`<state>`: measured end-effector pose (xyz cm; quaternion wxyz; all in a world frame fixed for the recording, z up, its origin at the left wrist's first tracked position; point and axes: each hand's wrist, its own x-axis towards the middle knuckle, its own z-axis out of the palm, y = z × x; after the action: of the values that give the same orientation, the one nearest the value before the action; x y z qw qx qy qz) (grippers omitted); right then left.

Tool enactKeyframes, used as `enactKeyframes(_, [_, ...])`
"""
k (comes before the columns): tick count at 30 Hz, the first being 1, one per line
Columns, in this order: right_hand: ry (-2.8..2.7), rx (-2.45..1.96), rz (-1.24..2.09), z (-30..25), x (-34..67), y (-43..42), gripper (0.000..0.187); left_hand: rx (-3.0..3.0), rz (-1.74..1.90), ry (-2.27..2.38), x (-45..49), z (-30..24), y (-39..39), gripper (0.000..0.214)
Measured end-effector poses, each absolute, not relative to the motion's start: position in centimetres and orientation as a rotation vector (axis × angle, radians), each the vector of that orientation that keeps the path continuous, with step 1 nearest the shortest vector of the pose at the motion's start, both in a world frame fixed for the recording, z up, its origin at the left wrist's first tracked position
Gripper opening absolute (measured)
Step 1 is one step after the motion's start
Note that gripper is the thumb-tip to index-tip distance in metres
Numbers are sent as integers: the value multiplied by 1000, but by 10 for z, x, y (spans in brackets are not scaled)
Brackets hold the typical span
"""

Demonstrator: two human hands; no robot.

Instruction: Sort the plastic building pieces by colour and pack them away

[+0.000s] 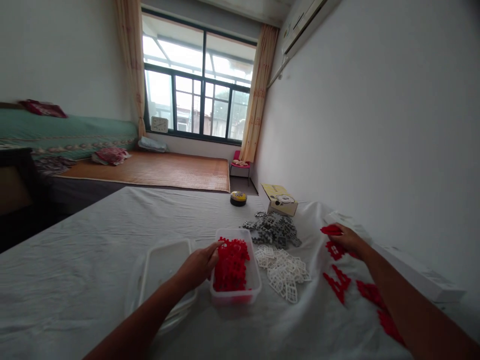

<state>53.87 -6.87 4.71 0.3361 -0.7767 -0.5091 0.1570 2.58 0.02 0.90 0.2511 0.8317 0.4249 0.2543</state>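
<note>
A clear plastic container on the cloth-covered table holds a heap of red plastic building pieces. My left hand grips the container's left rim, with the index finger reaching over to the red pieces. Off to the right, my right hand is closed on a red building piece just over the cloth. Other red pieces lie scattered under and beside my right forearm. Between my hands are a pile of white lattice pieces and a pile of grey pieces.
Left of the container sit stacked clear lids or trays, partly behind my left forearm. A yellow box and a round black-and-yellow tin stand farther back. A white box lies along the right wall.
</note>
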Motion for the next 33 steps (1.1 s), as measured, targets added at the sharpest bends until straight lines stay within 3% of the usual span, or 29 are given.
enactKeyframes(6, [-1455,-1529,950,93,399,-38,55,2294,646,1189,28,11,-4,44])
enactKeyframes(11, [-1778,-1309,1038,96,280,-27,46,2329,598,1225,27,13,-6,50])
enactKeyframes(16, [-2074,-1378,751,88,245,-23,57,2377,590,1235,25,12,-7,58])
enactKeyframes(22, [-2175,-1458,271,76,247,-26,32,2461,538,1240,26,15,-8,44])
enactKeyframes(27, [-2275,-1395,258,57,233,-35,43,2453,526,1321,27,17,-11,52])
enactKeyframes(33, [-2323,-1347,101,48,227,-38,42,2496,507,1338,26,18,-10,46])
